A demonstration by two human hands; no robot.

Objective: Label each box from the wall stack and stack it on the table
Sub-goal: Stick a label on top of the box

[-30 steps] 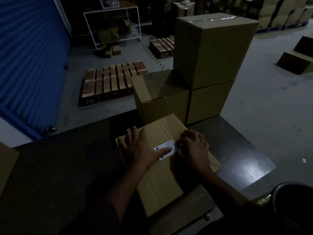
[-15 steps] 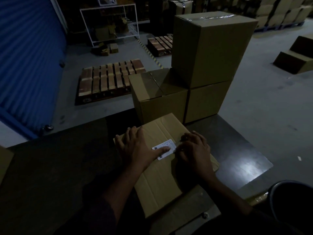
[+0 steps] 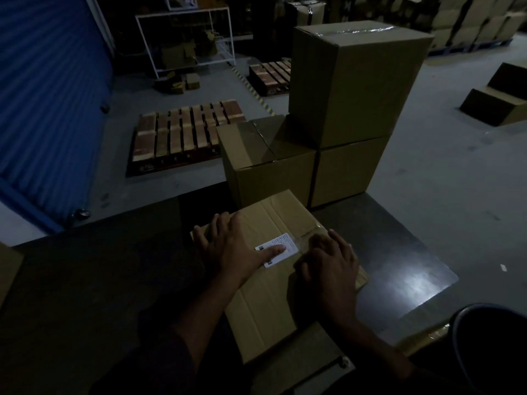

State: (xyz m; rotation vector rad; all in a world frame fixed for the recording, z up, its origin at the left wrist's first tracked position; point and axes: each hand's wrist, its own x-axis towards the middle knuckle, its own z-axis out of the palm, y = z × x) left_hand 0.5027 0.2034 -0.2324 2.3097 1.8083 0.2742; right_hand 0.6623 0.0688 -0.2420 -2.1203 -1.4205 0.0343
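A brown cardboard box [image 3: 265,297] lies on the dark table [image 3: 85,295] in front of me. A white barcode label [image 3: 288,246] sits on its top face. My left hand [image 3: 231,249] lies flat on the box, its thumb pressing the label. My right hand [image 3: 330,266] rests on the box just right of the label, fingers relaxed. Behind the box stand three more cardboard boxes: a low one [image 3: 268,163], one to its right [image 3: 345,169], and a large taped one [image 3: 350,81] stacked on top.
A blue roller door [image 3: 48,95] fills the left. Wooden pallets [image 3: 185,132] lie on the grey floor beyond the table. A dark round bin [image 3: 490,346] sits at the lower right. More cartons [image 3: 470,21] are stacked at the far back.
My right hand has opened and slid off the label's right edge, exposing more of it. My left thumb stays pressed on the label.
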